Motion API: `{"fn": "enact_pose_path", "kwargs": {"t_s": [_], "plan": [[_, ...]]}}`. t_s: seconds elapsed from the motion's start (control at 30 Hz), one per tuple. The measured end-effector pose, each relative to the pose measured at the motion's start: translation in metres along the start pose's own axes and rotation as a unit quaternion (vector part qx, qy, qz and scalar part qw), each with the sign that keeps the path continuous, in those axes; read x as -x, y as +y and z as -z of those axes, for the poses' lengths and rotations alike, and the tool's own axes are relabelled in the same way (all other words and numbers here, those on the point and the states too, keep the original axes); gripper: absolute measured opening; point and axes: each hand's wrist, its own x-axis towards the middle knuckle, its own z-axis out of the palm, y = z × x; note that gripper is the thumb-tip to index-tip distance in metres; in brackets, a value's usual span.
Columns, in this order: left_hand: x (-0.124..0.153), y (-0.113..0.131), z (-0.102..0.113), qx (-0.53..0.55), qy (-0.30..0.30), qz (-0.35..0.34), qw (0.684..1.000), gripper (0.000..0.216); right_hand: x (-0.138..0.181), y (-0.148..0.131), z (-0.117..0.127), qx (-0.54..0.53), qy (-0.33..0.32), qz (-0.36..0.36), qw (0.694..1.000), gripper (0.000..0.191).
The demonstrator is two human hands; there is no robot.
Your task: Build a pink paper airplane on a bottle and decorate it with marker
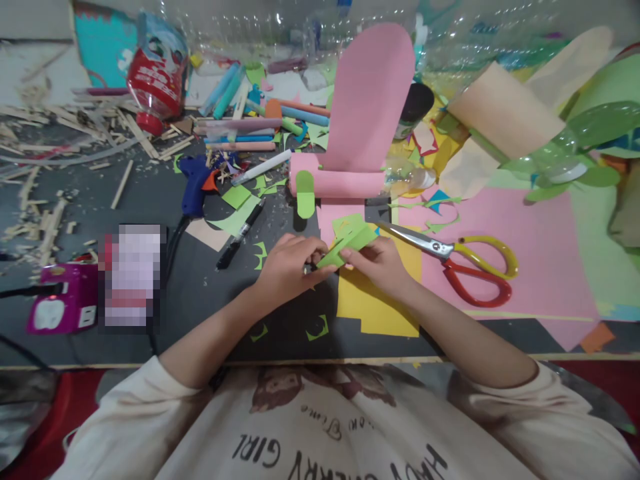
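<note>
Centrally, green paper [349, 245] (folded), between fingers [311, 249]

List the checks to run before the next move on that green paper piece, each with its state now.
1. Grip on the green paper piece: left hand and right hand both pinch it: ok.
2. Piece lifted off the yellow sheet: cannot tell.
3. The scissors close by, right of the right hand, untouched: ok.
4. Cap on the black marker: cannot tell.
5. The tabletop free of scraps: green offcuts lie between the arms: not ok.
</note>
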Motion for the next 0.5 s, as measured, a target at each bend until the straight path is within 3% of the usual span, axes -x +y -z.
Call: {"fn": "enact_pose_path", "kwargs": {"t_s": [0.17, 0.5], "plan": [[0.0012, 0.0025, -0.0012, -0.031, 0.014, -0.038, 0.999, 0.03, 0.0005, 0.0078, -0.0007, 0.087, -0.013, 0.04, 0.995, 0.047], [-0.0033, 0.0085, 0.0025, -0.008, -0.041, -0.036, 0.998, 0.034, -0.0024, 0.0004, -0.0034, 0.08, 0.028, 0.146, 0.986, 0.037]]}}
